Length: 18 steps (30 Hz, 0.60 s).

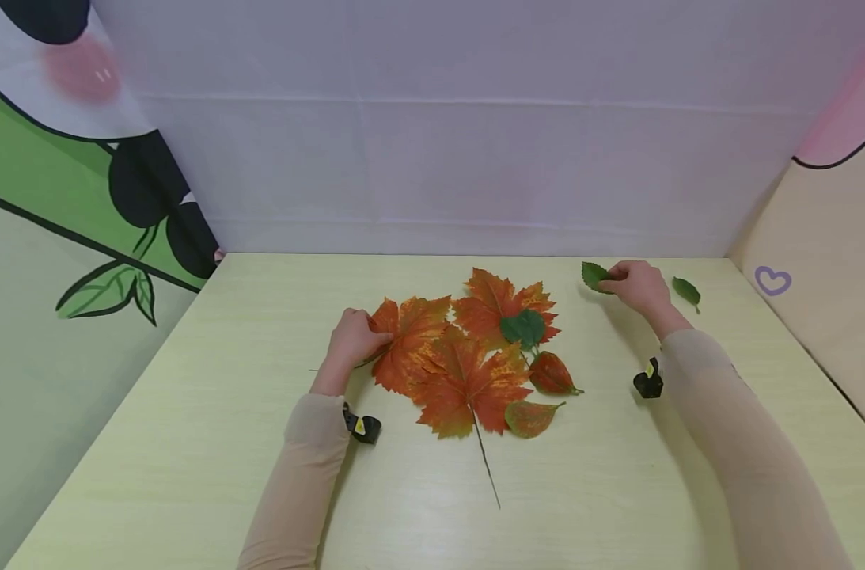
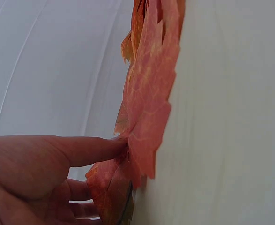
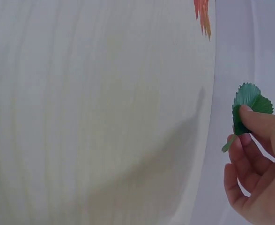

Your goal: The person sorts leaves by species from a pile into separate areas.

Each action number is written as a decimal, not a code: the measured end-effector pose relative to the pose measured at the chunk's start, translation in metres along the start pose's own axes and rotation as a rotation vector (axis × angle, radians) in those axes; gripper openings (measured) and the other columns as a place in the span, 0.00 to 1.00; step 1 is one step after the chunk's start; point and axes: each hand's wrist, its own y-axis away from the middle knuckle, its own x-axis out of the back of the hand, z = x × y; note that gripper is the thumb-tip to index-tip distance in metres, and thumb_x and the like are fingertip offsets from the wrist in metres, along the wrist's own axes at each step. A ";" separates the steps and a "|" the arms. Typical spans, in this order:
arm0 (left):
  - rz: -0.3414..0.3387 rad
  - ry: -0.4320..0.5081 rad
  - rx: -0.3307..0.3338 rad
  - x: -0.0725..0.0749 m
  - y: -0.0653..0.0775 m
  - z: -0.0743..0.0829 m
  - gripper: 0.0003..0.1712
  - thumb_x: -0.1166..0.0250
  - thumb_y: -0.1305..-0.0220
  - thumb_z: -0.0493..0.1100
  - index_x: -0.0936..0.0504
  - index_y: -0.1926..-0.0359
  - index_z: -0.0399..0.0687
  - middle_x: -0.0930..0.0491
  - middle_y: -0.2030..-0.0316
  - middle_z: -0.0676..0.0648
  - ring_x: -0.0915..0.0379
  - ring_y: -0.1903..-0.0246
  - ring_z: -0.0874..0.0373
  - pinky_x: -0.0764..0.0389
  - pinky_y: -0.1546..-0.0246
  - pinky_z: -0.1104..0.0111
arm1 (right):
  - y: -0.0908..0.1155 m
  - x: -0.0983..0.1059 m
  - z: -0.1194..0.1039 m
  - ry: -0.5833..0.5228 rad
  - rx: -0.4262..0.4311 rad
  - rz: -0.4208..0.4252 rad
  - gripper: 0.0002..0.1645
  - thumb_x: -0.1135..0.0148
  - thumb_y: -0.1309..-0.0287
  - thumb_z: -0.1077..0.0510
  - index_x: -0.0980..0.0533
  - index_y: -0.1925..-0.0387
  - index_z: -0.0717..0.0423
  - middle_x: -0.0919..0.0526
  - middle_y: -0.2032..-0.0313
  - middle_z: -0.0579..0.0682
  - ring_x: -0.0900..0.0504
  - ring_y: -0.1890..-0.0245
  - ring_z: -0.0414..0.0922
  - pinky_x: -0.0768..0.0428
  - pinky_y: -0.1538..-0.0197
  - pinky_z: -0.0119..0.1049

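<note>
My left hand [image 1: 354,342] pinches an orange maple leaf [image 1: 407,336] near its stem end, at the left of the pile. Seen from the left wrist, the thumb presses on the leaf's base and the other fingers are partly hidden behind it. A second maple leaf [image 1: 468,380] overlaps this one, its long thin stem pointing toward me. Behind them lies a third maple leaf [image 1: 492,305]. At the far right of the table, my right hand [image 1: 639,286] holds a small green leaf [image 3: 247,98] between thumb and fingers, raised above the tabletop with its short stem hanging down.
A dark green leaf [image 1: 523,328] lies on the rear maple leaf. Two smaller reddish leaves, one darker [image 1: 552,374] and one mottled green [image 1: 532,418], lie at the pile's right. Another green leaf [image 1: 686,291] rests right of my right hand. A pale curtain [image 1: 475,174] hangs behind the table.
</note>
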 end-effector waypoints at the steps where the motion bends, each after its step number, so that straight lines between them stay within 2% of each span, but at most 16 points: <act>1: -0.002 0.001 0.001 0.000 -0.001 0.000 0.22 0.37 0.44 0.49 0.27 0.62 0.31 0.33 0.50 0.33 0.31 0.62 0.45 0.28 0.60 0.57 | 0.001 0.002 0.005 -0.006 -0.018 0.012 0.28 0.45 0.41 0.48 0.31 0.48 0.66 0.28 0.49 0.66 0.30 0.50 0.62 0.32 0.51 0.54; 6: -0.006 0.014 0.010 0.000 -0.002 0.001 0.22 0.37 0.45 0.48 0.27 0.62 0.31 0.34 0.51 0.33 0.31 0.62 0.44 0.28 0.60 0.57 | 0.004 0.008 0.026 -0.027 -0.078 0.061 0.29 0.46 0.41 0.49 0.31 0.48 0.68 0.28 0.49 0.68 0.30 0.50 0.63 0.32 0.50 0.55; 7: 0.012 0.008 -0.002 0.000 -0.001 0.001 0.22 0.36 0.46 0.49 0.27 0.64 0.32 0.33 0.53 0.33 0.31 0.64 0.45 0.28 0.63 0.59 | 0.005 0.009 0.030 -0.027 -0.090 0.067 0.29 0.46 0.41 0.49 0.31 0.48 0.68 0.28 0.49 0.68 0.30 0.50 0.64 0.32 0.51 0.55; 10: 0.012 0.006 0.000 0.000 -0.002 0.001 0.22 0.36 0.46 0.50 0.27 0.64 0.32 0.33 0.53 0.33 0.31 0.65 0.46 0.28 0.64 0.59 | 0.007 0.013 0.040 -0.033 -0.141 0.067 0.28 0.48 0.40 0.48 0.31 0.48 0.68 0.27 0.50 0.68 0.29 0.52 0.63 0.30 0.56 0.53; 13: 0.012 0.010 0.002 -0.001 -0.002 0.000 0.22 0.36 0.46 0.49 0.27 0.64 0.32 0.33 0.53 0.33 0.31 0.65 0.46 0.28 0.64 0.59 | 0.009 0.017 0.049 -0.030 -0.193 0.065 0.29 0.49 0.39 0.47 0.31 0.47 0.67 0.29 0.48 0.68 0.30 0.52 0.63 0.30 0.62 0.48; 14: -0.004 0.018 0.015 -0.001 -0.003 0.000 0.22 0.37 0.45 0.49 0.27 0.63 0.31 0.33 0.51 0.33 0.31 0.63 0.45 0.28 0.61 0.58 | 0.010 0.018 0.051 -0.030 -0.209 0.065 0.29 0.50 0.39 0.48 0.31 0.46 0.67 0.29 0.48 0.69 0.30 0.52 0.63 0.30 0.63 0.46; 18: 0.000 0.008 0.004 -0.001 -0.001 0.001 0.21 0.37 0.44 0.48 0.27 0.63 0.31 0.33 0.51 0.32 0.31 0.65 0.46 0.28 0.62 0.58 | 0.011 0.021 0.058 -0.023 -0.249 0.067 0.28 0.50 0.40 0.50 0.32 0.46 0.68 0.31 0.47 0.70 0.32 0.51 0.64 0.31 0.64 0.45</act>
